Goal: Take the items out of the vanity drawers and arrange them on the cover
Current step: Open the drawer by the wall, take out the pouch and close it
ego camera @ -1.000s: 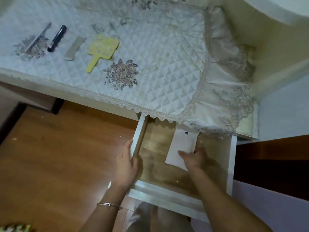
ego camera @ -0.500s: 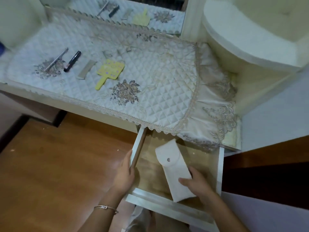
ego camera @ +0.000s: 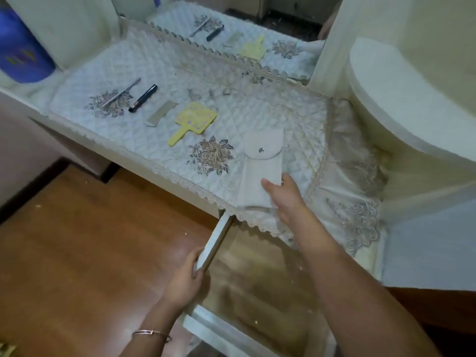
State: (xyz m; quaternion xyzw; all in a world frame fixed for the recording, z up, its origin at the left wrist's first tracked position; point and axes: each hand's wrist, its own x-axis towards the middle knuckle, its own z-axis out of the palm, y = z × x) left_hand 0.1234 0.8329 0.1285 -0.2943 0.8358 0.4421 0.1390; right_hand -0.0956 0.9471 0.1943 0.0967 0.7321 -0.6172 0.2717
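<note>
A white snap-button pouch (ego camera: 261, 166) lies on the quilted white cover (ego camera: 257, 112), just right of an embroidered flower. My right hand (ego camera: 286, 197) grips its near end, thumb on top. My left hand (ego camera: 189, 278) clasps the left side wall of the open wooden drawer (ego camera: 257, 279), whose visible floor holds nothing. Further left on the cover lie a yellow hand mirror (ego camera: 192, 121), a pale comb (ego camera: 161, 113), a black tube (ego camera: 143, 98) and a thin silver stick (ego camera: 121, 92).
A mirror (ego camera: 244, 34) at the back reflects the laid-out items. A curved cream shelf (ego camera: 401, 104) rises at the right. A blue object (ego camera: 20, 50) stands at the far left. Brown wooden floor (ego camera: 77, 253) lies left of the drawer.
My right hand has lifted the white pouch out of the drawer and brought it up onto the cover. My left hand has stayed on the drawer's side wall.
</note>
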